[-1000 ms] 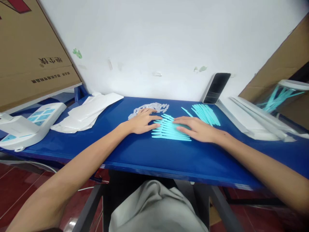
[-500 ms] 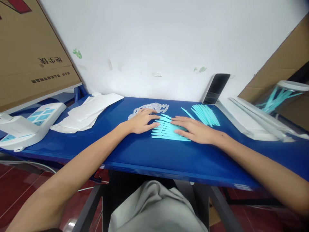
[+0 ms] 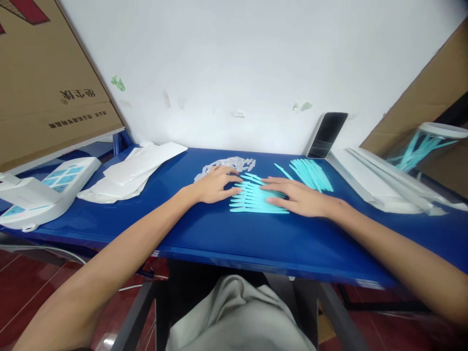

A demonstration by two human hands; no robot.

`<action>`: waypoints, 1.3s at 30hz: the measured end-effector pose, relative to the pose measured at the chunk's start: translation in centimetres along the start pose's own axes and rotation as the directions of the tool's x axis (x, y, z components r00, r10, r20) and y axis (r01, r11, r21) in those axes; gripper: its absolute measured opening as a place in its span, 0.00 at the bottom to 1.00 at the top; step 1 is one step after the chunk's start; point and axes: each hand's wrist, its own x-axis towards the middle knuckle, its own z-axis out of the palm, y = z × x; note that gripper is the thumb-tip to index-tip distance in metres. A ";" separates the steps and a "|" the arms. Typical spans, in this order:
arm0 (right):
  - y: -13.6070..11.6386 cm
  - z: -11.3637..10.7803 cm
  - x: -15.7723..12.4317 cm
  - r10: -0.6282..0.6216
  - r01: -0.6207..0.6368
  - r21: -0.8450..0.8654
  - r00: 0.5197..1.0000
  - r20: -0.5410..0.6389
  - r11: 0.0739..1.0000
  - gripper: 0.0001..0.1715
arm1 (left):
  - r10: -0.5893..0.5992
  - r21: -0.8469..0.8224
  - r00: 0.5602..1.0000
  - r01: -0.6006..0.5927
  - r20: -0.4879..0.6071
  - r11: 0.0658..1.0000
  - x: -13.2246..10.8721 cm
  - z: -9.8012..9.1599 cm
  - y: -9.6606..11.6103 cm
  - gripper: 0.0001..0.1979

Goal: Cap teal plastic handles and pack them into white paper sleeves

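A row of slim turquoise sticks [image 3: 252,199], shaped like eyebrow razors, lies side by side on the blue table [image 3: 219,239]. My left hand [image 3: 217,185] is open at the row's left ends, fingertips and thumb touching them. From the right, my right hand [image 3: 296,196] lies open and flat across the sticks' right ends, covering part of them. Beyond my left hand is a heap of small translucent plastic pieces [image 3: 237,162], partly hidden by that hand. A second turquoise pile [image 3: 312,174] fans out beyond my right hand, with one loose stick [image 3: 282,170] beside it.
White bags [image 3: 127,170] and a white device with blue keys [image 3: 54,190] stand at left. A phone [image 3: 328,134] leans on the wall. At right are white packaging [image 3: 380,190] and a clear tub [image 3: 435,146] of turquoise sticks. Cardboard boxes flank the table.
Both hands stay at the row with almost no movement. My right fingers have shifted very slightly rightward, and the upper sticks sit marginally differently.
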 end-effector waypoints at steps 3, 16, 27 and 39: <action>-0.1 -0.1 0.0 -0.007 0.007 0.019 1.000 0.002 1.000 0.38 | 0.002 0.006 1.000 -0.002 0.004 1.000 0.0 -0.1 0.0 0.29; -0.5 0.3 0.2 -0.054 0.054 -0.009 0.999 -0.008 0.999 0.41 | 0.006 0.005 1.000 -0.006 0.004 1.000 0.1 -0.1 -0.1 0.26; -0.6 0.5 0.1 -0.136 0.132 -0.059 0.989 -0.063 0.989 0.36 | 0.002 0.043 0.992 0.004 -0.126 0.999 0.1 -0.1 -0.4 0.25; -4.0 0.6 -0.8 -0.137 0.132 -0.183 0.990 -0.016 0.974 0.21 | -0.080 0.131 0.980 0.105 -0.183 0.986 -1.1 -1.8 -3.0 0.16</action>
